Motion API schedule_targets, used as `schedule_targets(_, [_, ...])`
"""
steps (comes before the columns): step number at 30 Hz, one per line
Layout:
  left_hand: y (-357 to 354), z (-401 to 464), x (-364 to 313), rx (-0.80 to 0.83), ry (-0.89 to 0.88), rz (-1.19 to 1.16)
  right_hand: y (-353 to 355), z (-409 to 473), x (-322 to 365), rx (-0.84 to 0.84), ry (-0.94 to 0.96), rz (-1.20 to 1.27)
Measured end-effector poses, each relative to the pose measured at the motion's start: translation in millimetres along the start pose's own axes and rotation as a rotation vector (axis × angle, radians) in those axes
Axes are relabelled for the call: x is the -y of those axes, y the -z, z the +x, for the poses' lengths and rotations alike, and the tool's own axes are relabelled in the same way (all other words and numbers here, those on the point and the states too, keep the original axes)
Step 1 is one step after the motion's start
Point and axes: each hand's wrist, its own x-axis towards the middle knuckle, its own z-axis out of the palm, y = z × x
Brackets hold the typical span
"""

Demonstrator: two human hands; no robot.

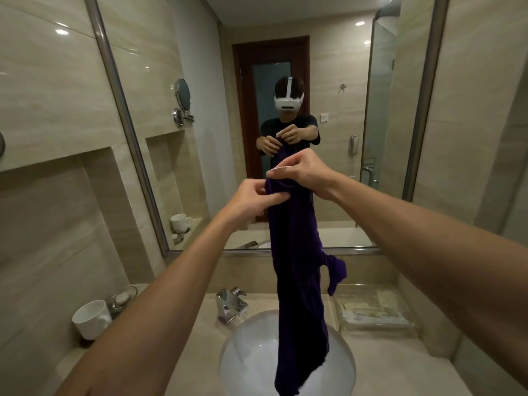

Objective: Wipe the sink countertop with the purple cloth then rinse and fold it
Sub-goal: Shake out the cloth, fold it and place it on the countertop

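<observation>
I'm pinching the purple cloth (pixel 297 252) at its top edge, left hand (pixel 251 198) and right hand (pixel 300 170) close together. It's hanging limp over the sink (pixel 245 352); probably wet-heavy, best gripped at corners.

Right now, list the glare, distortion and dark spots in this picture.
Head view: wide-angle lens bends the mirror frame; ceiling lights glare on the wall tiles; the purple cloth reads near black, folds lost; the sink basin is bright, slightly soft.

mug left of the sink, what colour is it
White; the mug shows plainly in the head view, standing on the countertop.
</observation>
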Motion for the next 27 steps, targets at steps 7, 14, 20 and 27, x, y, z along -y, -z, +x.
schedule_targets(7, [8.9,13.5,-10.1,-0.137,-0.061,-0.106,9.0,-13.2,-4.9,0.195,-0.083,0.274])
schedule_targets(14, [13.7,24.2,-17.3,-0.222,0.014,-0.457,-11.3,-41.3,-81.3,0.422,-0.375,0.2])
schedule_targets(20, [20.4,19.4,-24.6,-0.172,0.06,-0.587,-10.2,-47.3,-86.2,0.434,-0.404,0.228])
schedule_targets(27, [42.6,13.3,-18.1,-0.384,0.089,-0.398,10.7,-42.6,-83.2,0.487,-0.456,0.19])
